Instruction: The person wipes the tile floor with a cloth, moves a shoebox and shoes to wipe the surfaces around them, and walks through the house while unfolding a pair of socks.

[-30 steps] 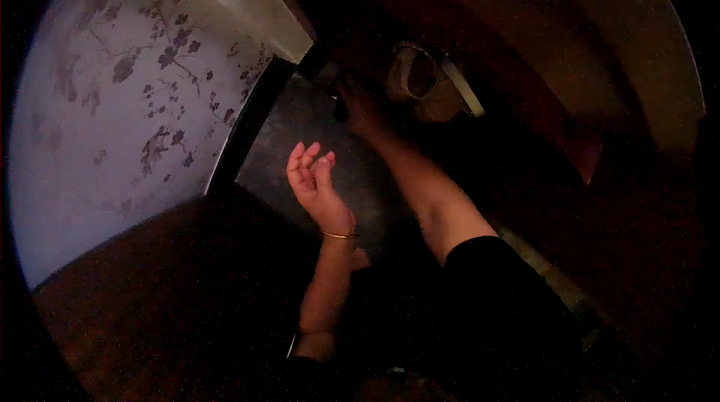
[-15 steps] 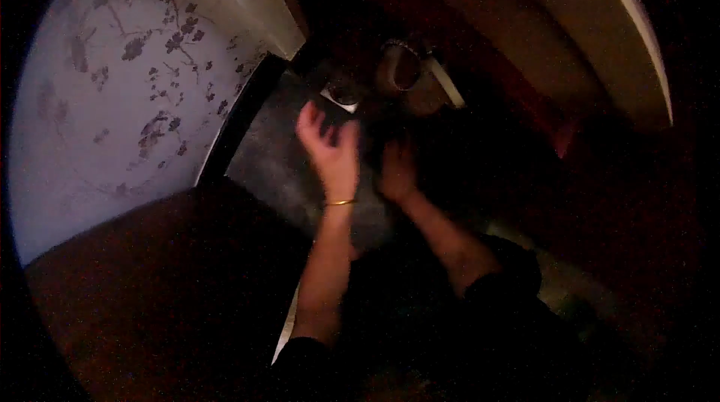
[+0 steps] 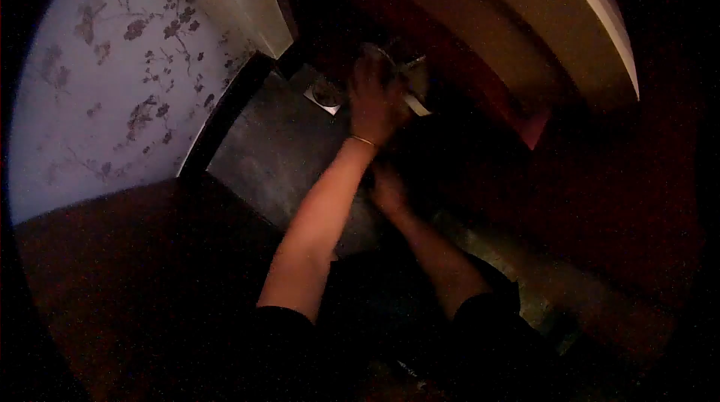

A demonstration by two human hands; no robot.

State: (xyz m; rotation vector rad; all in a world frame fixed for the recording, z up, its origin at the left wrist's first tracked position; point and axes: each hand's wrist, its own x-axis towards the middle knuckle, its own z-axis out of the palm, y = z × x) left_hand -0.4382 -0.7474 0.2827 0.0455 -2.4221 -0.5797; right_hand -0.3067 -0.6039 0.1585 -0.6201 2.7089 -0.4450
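My left hand [image 3: 373, 102], with a thin gold bracelet at the wrist, reaches forward over a dim object with a pale curved rim [image 3: 373, 50]. Its fingers look stretched out and apart, though their tips fade into the dark. Whether they touch the object cannot be made out. A pale strip [image 3: 417, 106] lies just right of this hand. To its left sits a small box-like thing with a white edge [image 3: 324, 108] and a dark round top. My right hand [image 3: 389, 192] is lower, close behind the left wrist, with its fingers lost in shadow.
A grey flat surface [image 3: 262, 147] lies below and left of my hands. Flower-patterned wallpaper [image 3: 112, 87] covers the left wall, beside a pale post [image 3: 259, 4]. A large curved panel with a light edge [image 3: 600, 19] arches across the upper right. Much of the scene is very dark.
My left hand has moved forward and right, from above the grey surface to the rimmed object. My right hand has shifted slightly down and left. The view has tilted a little.
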